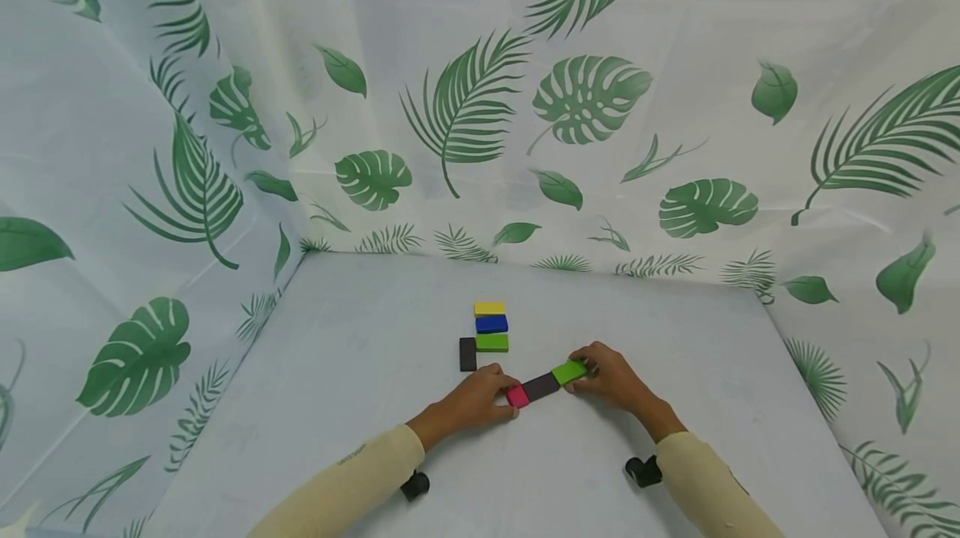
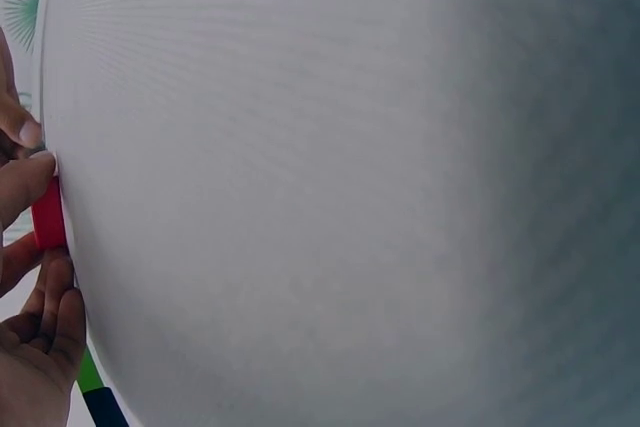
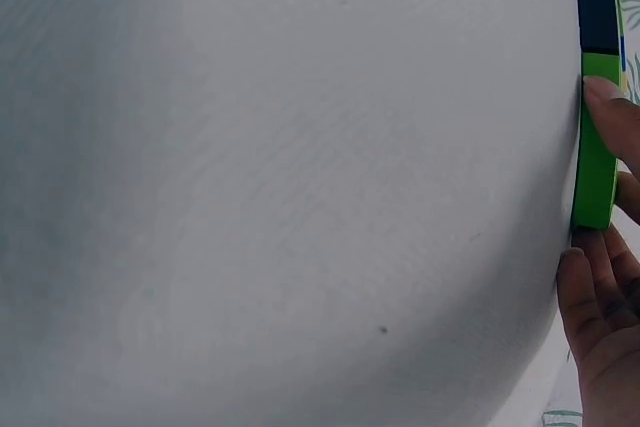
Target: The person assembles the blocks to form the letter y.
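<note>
In the head view, my left hand [image 1: 476, 398] pinches a red block [image 1: 517, 395] between thumb and fingers. My right hand [image 1: 613, 377] grips a light green block [image 1: 569, 371] at its right end. Between these two lies a black block [image 1: 542, 387], lined up end to end with them in a slanting row. The left wrist view shows fingers at both ends of the red block [image 2: 48, 215]. In the right wrist view, a thumb presses the side of the green block [image 3: 598, 172], with the dark block [image 3: 597, 2] beyond it.
Behind the row lie a yellow block [image 1: 490, 308], a blue block [image 1: 491, 324] and another green block [image 1: 492, 343], one behind another. Another black block [image 1: 468, 354] stands lengthwise beside the green one. Leaf-print sheeting [image 1: 480, 213] encloses the white table [image 1: 337, 338].
</note>
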A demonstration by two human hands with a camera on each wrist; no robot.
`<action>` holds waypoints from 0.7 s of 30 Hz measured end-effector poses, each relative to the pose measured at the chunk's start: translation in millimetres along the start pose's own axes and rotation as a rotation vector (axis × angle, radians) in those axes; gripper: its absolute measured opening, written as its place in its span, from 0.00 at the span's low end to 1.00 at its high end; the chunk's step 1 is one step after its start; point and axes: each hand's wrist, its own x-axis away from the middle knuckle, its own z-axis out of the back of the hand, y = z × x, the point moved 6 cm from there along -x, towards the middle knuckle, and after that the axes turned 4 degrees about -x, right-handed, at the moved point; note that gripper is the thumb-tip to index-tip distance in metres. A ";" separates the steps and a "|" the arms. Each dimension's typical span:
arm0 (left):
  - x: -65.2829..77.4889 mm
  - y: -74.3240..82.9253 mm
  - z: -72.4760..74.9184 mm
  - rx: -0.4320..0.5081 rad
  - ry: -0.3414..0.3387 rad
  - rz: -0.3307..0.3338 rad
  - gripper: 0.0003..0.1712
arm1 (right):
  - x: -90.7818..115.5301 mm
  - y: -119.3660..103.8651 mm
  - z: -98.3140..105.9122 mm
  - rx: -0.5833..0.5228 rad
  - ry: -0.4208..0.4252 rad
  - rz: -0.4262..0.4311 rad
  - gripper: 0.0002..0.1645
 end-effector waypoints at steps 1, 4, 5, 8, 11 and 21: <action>-0.2 0.0 -0.1 0.000 0.001 -0.001 0.26 | -0.1 0.2 -0.2 0.002 0.000 -0.005 0.29; -0.4 -0.4 -0.5 0.005 0.000 -0.002 0.26 | -0.4 0.4 -1.0 0.007 -0.005 -0.019 0.29; -0.6 -0.6 -0.6 0.007 -0.001 -0.001 0.26 | -0.3 0.4 -1.0 0.010 -0.005 -0.021 0.29; -0.9 -1.3 -1.4 0.006 -0.004 -0.001 0.26 | -0.1 0.6 -0.7 0.018 -0.004 -0.025 0.29; -1.2 -1.5 -1.8 0.004 -0.004 -0.005 0.26 | 0.1 0.3 -0.6 0.021 0.000 -0.017 0.29; -1.9 -1.8 -2.1 0.000 0.000 -0.013 0.26 | -0.2 1.1 -1.7 0.028 0.008 -0.030 0.29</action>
